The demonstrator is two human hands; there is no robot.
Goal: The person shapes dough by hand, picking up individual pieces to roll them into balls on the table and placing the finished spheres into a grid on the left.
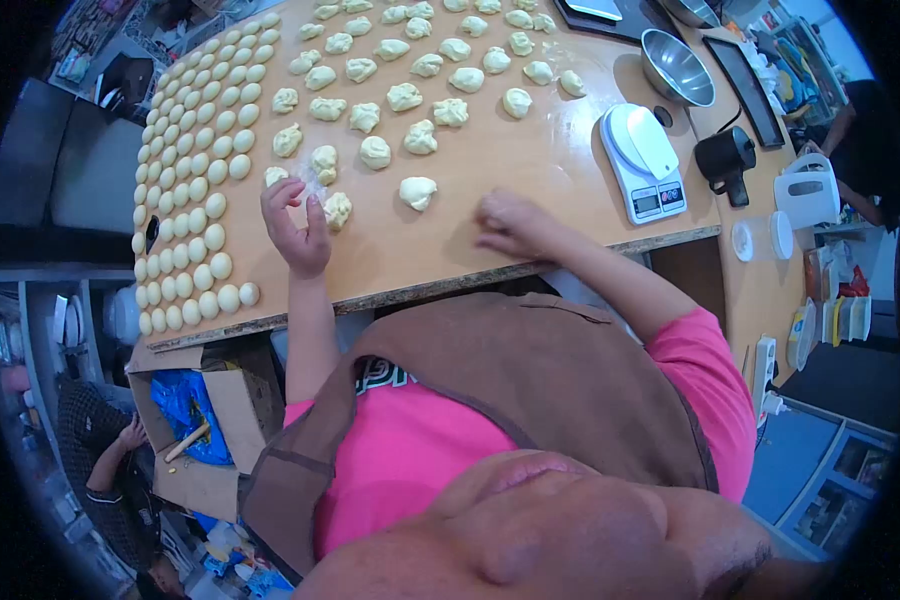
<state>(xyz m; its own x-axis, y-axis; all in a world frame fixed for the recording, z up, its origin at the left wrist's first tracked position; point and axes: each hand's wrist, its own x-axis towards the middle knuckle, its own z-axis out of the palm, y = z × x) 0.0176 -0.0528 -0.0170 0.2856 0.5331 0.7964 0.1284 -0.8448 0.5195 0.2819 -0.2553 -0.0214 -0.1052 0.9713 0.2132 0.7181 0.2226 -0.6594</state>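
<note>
My left hand [298,228] is raised at the near edge of the dough rows, fingers apart and slightly curled, with nothing in it. Just beyond its fingertips lies a small dough piece [275,177], and another lump of dough [338,211] is right beside the thumb. My right hand [515,225] is palm down on the tabletop with its fingers curled under; whatever is beneath them is hidden. Between the hands sits a single dough piece [417,193]. Rough, uneven dough lumps [420,137] are spread over the middle of the table.
Smooth round dough balls [199,188] stand in rows on the left of the wooden table [570,150]. To the right are a white kitchen scale [642,165], a steel bowl [677,68] and a black jug [725,157]. An open cardboard box [210,420] stands below. Other people are at both sides.
</note>
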